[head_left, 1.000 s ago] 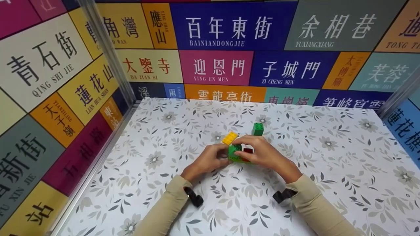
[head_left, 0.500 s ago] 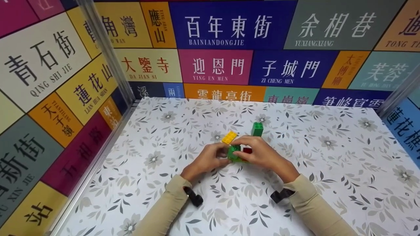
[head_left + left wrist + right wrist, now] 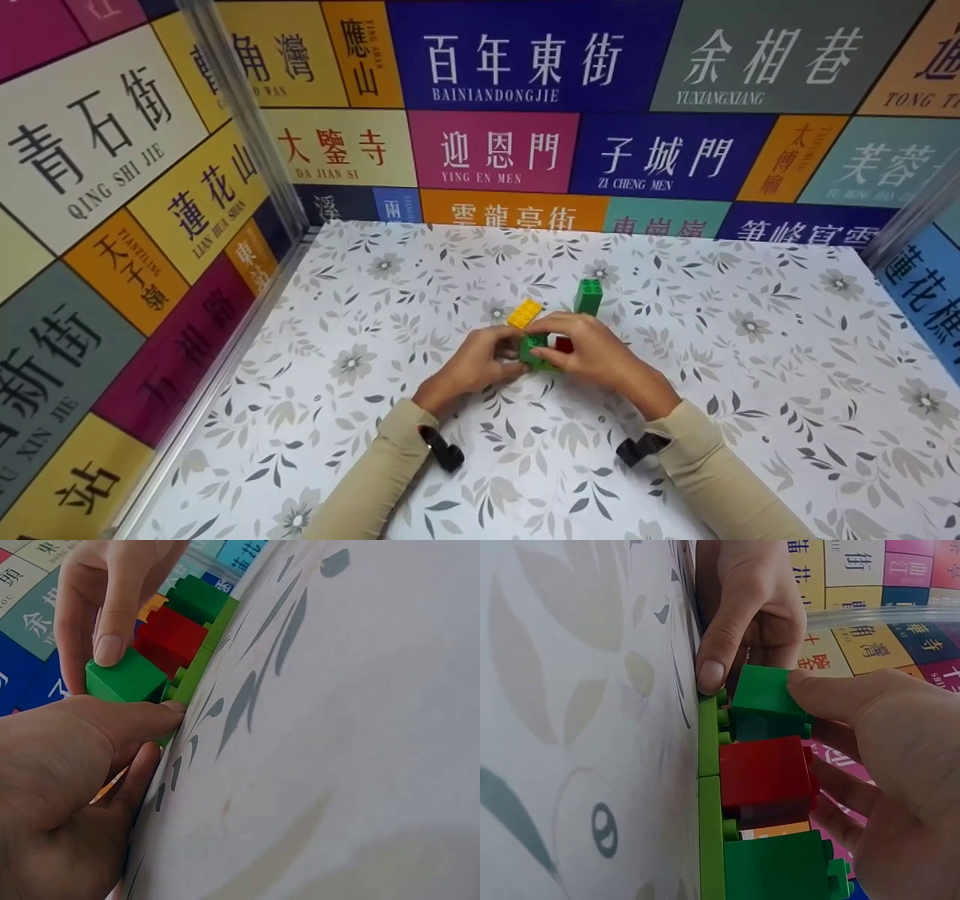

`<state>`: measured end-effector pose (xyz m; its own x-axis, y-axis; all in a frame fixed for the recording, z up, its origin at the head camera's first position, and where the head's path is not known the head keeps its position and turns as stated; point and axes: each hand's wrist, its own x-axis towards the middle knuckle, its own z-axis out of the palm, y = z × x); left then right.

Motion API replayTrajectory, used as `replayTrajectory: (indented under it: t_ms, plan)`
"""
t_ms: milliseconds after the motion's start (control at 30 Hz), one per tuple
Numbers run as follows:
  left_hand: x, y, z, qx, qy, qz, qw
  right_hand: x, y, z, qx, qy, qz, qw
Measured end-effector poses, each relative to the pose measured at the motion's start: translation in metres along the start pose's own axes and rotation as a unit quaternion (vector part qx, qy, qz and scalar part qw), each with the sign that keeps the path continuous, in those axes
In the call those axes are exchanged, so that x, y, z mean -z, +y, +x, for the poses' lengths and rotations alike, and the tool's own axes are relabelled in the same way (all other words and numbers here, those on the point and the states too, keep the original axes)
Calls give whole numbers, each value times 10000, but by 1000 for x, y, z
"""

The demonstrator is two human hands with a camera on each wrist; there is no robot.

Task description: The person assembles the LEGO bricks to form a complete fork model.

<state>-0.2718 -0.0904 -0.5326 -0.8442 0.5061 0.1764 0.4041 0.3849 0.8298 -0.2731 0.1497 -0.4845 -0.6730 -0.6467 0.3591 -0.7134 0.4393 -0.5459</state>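
Observation:
My right hand (image 3: 592, 356) pinches a green toy brick (image 3: 769, 694) between thumb and fingers. That brick sits slightly tilted over the studs at one end of a light green base (image 3: 709, 742), with studs showing beside it. My left hand (image 3: 476, 360) grips this same end of the base, its thumb (image 3: 712, 675) at the edge. Next to the held brick, a red brick (image 3: 765, 776) stands on the base. Farther along is a second green brick (image 3: 772, 866); in the head view the right hand hides it.
Just beyond the hands, a yellow studded brick (image 3: 526, 313) lies on the floral-patterned table cover (image 3: 360, 300). A tall green brick (image 3: 589, 297) stands upright farther back. Walls of coloured signs (image 3: 495, 154) border the table at the back and sides.
My right hand has shifted slightly left with the green brick, towards the left hand. The left hand stays at the base, and the yellow and tall green bricks have not moved.

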Motion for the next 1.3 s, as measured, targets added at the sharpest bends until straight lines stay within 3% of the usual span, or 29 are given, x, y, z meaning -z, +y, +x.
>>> replayTrajectory:
  t_ms: [133, 367, 667, 1300]
  plan:
    - [0, 0, 0, 23, 9, 33, 10000, -2, -1, 0, 61, -84, -55, 9999]
    - [0, 0, 0, 42, 42, 47, 10000, -2, -1, -1, -250, -298, -96, 9992]
    - [-1, -2, 2, 180, 18, -181, 9997, 0, 0, -1, -627, -170, 168, 9977]
    - [0, 0, 0, 115, -33, -90, 9999, -3, 0, -2, -859, -260, 188, 9958]
